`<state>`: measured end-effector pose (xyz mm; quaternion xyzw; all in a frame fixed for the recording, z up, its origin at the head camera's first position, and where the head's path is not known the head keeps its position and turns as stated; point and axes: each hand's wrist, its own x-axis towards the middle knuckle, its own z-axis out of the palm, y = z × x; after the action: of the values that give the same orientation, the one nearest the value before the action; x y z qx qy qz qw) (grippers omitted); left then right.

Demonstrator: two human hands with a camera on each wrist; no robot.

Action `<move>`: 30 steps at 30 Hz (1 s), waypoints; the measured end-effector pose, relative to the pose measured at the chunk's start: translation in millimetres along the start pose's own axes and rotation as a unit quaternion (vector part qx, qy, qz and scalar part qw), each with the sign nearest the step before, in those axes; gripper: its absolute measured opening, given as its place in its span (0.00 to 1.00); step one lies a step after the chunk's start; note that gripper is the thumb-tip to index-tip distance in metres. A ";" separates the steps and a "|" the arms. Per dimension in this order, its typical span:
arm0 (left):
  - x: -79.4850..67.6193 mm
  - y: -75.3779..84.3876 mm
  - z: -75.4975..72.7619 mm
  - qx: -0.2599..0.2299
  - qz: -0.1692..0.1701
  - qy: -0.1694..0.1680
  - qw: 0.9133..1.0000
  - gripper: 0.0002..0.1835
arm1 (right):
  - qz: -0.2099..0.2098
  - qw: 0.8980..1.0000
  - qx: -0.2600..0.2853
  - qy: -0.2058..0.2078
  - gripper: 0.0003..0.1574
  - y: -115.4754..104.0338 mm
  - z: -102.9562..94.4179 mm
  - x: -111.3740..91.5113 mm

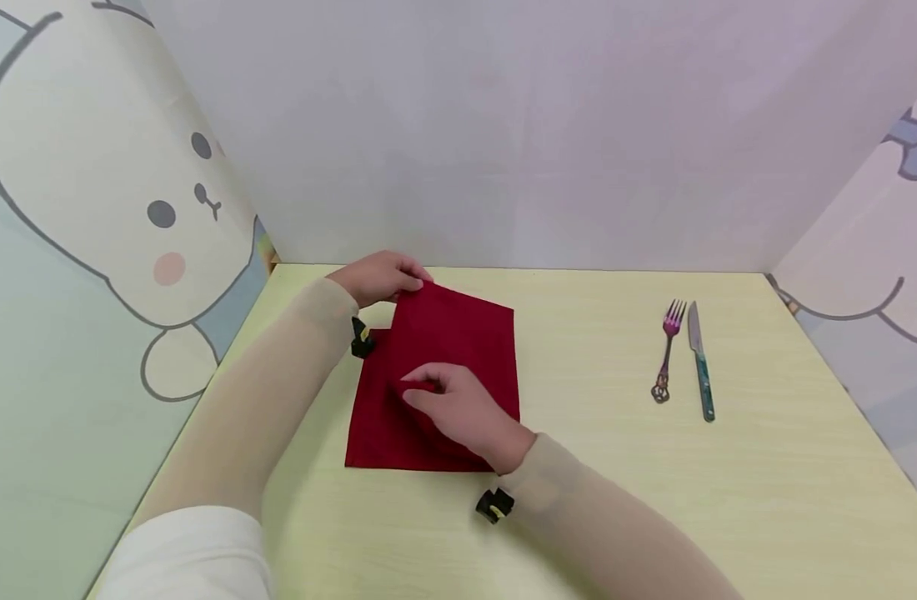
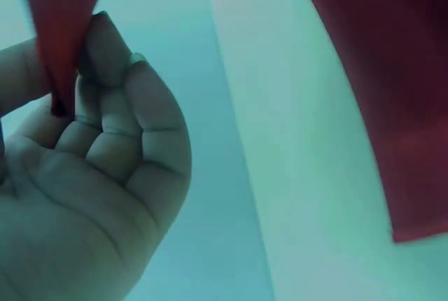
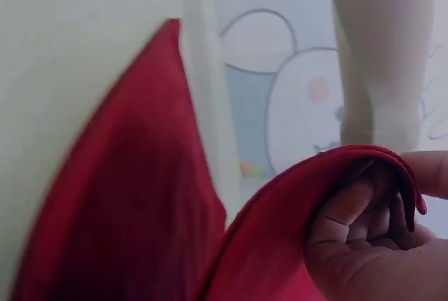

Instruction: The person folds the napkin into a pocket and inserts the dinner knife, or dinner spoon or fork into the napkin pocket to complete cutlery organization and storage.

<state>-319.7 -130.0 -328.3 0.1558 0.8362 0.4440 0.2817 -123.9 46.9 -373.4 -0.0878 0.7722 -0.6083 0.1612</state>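
Observation:
A dark red cloth napkin (image 1: 458, 333) lies on the table, with its upper layer lifted off the lower one. My left hand (image 1: 379, 277) pinches the far left corner of that raised layer between thumb and fingers. In the left wrist view, the pinched red corner (image 2: 61, 70) hangs between thumb and fingertips of the left hand (image 2: 105, 154). Nearer to me, my right hand (image 1: 462, 408) pinches the layer's near left corner. The right wrist view has the cloth edge (image 3: 301, 189) bending over the fingers of the right hand (image 3: 378, 245). Below, the lower layer (image 1: 376, 442) rests flat.
On the right side of the table (image 1: 601, 500) lie a purplish fork (image 1: 667, 350) and, beside it, a knife (image 1: 701, 358) with a teal handle. A pale wall (image 1: 503, 133) rises behind the table's far edge. Cartoon-printed panels (image 1: 128, 208) stand at both sides.

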 end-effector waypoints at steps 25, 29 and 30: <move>-1.7 -99.0 -2.8 0.063 -0.054 0.092 0.992 0.12 | 0.098 0.993 0.064 -0.036 0.14 48.9 45.6 35.0; 3.2 -105.1 -3.4 0.079 -0.055 0.090 0.991 0.09 | 0.072 0.996 -0.023 -0.047 0.16 43.8 51.3 33.0; 3.7 -106.2 -3.8 0.086 -0.055 0.090 0.991 0.09 | 0.063 0.996 -0.046 -0.051 0.16 41.9 52.8 32.1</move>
<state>-326.1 -189.8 -416.1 0.0928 0.9005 0.3664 0.2152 -132.5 -1.6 -429.6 -0.0772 0.7942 -0.5554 0.2339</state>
